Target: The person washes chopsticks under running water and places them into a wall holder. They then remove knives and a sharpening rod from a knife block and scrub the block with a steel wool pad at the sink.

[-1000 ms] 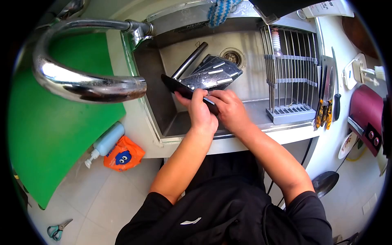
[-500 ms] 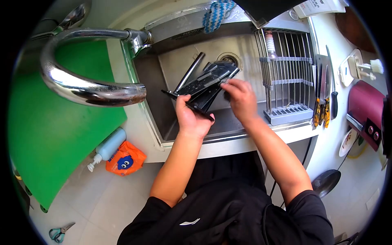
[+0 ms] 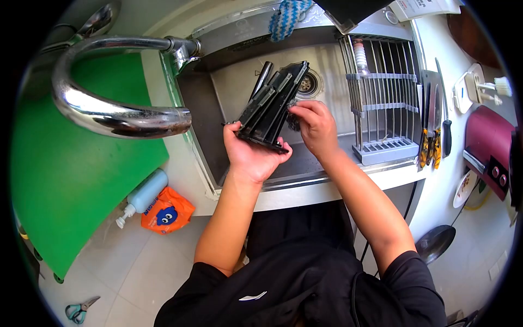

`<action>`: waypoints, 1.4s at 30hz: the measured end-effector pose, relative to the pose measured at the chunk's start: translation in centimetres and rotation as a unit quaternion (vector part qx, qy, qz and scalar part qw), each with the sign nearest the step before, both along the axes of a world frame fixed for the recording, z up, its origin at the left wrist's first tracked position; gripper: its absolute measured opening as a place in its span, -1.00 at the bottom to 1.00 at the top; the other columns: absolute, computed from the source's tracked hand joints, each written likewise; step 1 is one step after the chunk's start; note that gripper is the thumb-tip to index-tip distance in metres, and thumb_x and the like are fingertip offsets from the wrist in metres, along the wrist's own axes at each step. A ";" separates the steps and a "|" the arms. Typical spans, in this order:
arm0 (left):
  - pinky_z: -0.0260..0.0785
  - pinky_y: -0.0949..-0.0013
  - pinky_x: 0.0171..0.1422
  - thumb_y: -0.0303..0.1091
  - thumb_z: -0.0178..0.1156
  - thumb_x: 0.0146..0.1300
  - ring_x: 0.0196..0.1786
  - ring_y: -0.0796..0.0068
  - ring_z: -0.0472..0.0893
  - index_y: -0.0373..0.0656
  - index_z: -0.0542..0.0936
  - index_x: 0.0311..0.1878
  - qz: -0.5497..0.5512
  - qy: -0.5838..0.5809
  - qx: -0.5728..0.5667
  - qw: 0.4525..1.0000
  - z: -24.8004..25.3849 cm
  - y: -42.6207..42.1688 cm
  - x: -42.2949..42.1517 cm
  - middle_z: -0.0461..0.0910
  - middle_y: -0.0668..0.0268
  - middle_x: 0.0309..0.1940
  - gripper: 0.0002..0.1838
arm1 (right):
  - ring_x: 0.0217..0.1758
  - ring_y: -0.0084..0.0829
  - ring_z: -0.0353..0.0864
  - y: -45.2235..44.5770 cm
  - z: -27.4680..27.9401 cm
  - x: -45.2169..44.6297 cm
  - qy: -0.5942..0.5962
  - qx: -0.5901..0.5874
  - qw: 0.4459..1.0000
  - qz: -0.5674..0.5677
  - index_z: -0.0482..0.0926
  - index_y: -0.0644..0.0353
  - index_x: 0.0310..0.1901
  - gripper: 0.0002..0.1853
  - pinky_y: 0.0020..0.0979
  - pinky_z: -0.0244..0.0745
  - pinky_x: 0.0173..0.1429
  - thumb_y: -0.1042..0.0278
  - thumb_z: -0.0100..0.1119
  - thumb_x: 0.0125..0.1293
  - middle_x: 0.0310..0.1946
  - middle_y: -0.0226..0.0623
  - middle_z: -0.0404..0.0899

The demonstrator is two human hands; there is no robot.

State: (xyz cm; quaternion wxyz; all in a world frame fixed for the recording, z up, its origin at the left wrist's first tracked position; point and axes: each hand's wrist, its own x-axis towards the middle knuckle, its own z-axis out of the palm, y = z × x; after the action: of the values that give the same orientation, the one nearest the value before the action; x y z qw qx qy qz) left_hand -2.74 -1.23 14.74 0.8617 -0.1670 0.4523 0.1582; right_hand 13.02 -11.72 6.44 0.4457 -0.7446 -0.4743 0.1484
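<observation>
My left hand (image 3: pixel 253 158) is closed around the base of a black plastic piece (image 3: pixel 272 106) with long, narrow panels side by side. The piece is tilted over the sink (image 3: pixel 234 71), its far end pointing up toward the drain. Close against its right side, my right hand (image 3: pixel 316 125) pinches a dark, wiry scrubber (image 3: pixel 295 117), partly hidden by the fingers. Behind the black piece, a shiny metal tube (image 3: pixel 263 76) lies in the sink, its lower part hidden.
A curved chrome faucet (image 3: pixel 120 122) arches at the left, above a green board (image 3: pixel 81 163). A metal dish rack (image 3: pixel 384 109) stands at the sink's right side, with knives (image 3: pixel 433 114) beside it. A blue checked cloth (image 3: pixel 286 22) hangs over the back rim.
My left hand has turned the black piece more upright and shifted slightly left. My right hand has moved a little left and down along its right side, showing the scrubber.
</observation>
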 end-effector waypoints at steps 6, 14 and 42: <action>0.30 -0.06 0.20 0.19 0.09 0.16 0.01 0.19 0.44 -0.02 0.63 0.05 -0.005 0.006 0.019 1.000 0.9 0.2 0.3 0.63 0.24 0.11 -0.43 | -0.02 -0.12 0.69 -1.3 2.5 -1.6 0.025 0.021 0.991 0.128 0.79 0.06 -0.06 -0.66 -0.17 0.64 0.07 0.58 0.41 0.09 -0.11 -0.25 0.69; 0.37 -0.06 0.07 0.14 0.21 0.08 -0.10 0.23 0.49 -0.03 0.58 0.14 -0.033 0.138 0.049 0.989 -0.9 -2.3 -2.2 0.62 0.25 -0.03 -0.38 | -0.03 -0.46 0.70 -0.3 -2.4 1.7 0.256 -0.133 0.932 -0.218 0.76 0.21 0.05 -0.82 -0.39 0.61 0.09 0.51 0.27 0.49 -0.02 -0.29 0.74; -0.03 0.15 0.74 -0.53 0.22 -0.12 0.66 0.17 0.11 -0.12 -0.11 0.76 -0.178 0.240 0.612 0.732 -1.6 -5.2 -3.7 0.05 0.18 0.56 0.26 | -0.06 0.01 0.72 5.6 3.6 -1.2 0.065 -0.091 0.994 0.013 0.79 0.28 -0.13 -0.78 -0.12 0.62 0.10 0.28 0.42 0.38 -0.11 -0.06 0.74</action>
State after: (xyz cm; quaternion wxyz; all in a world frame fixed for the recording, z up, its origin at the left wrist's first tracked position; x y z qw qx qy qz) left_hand -6.39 -6.48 13.10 0.6526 0.5236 0.4709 0.2797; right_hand 11.81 -6.11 10.03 0.4037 -0.7644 -0.4390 0.2448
